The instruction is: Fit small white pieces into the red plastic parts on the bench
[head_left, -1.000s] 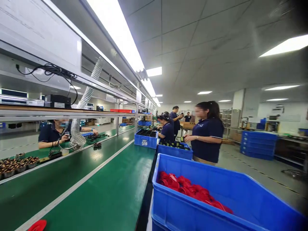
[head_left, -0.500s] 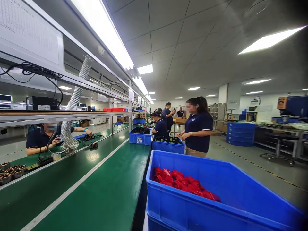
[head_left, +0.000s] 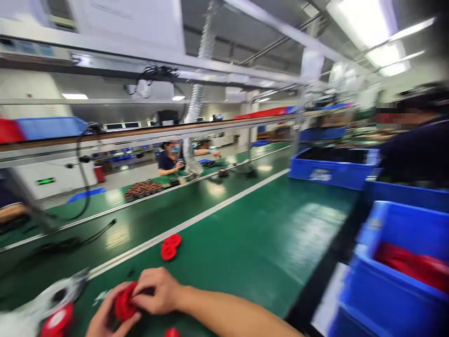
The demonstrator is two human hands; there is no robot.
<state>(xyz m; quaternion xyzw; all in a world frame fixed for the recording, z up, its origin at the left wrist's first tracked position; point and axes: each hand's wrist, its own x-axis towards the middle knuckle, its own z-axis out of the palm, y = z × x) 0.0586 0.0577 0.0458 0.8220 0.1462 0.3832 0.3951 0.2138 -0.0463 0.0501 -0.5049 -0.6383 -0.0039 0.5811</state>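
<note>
Near the bottom of the head view, my left hand (head_left: 105,316) wraps round a red round part (head_left: 125,302) from its left and lower side. My right hand (head_left: 157,290) is closed at that part's upper right, fingertips pinched against it; anything small between them is hidden. A little beyond my hands, several red round pieces (head_left: 170,246) lie on the green work surface (head_left: 231,252). Another red part (head_left: 58,320), with a pale centre, sits at the lower left beside a crumpled clear plastic bag (head_left: 31,309). A red piece (head_left: 172,332) shows at the bottom edge.
A blue bin (head_left: 396,285) holding red parts stands at the right. Behind it are more blue bins (head_left: 326,171) and a person in dark clothing (head_left: 417,145). Across the line another person (head_left: 170,159) works beside copper-coloured parts (head_left: 143,188). A cable (head_left: 94,234) lies at the left.
The view has swung left and down. Both my hands, out of view before, now show at a red part. The large blue bin has shifted to the right edge of the view.
</note>
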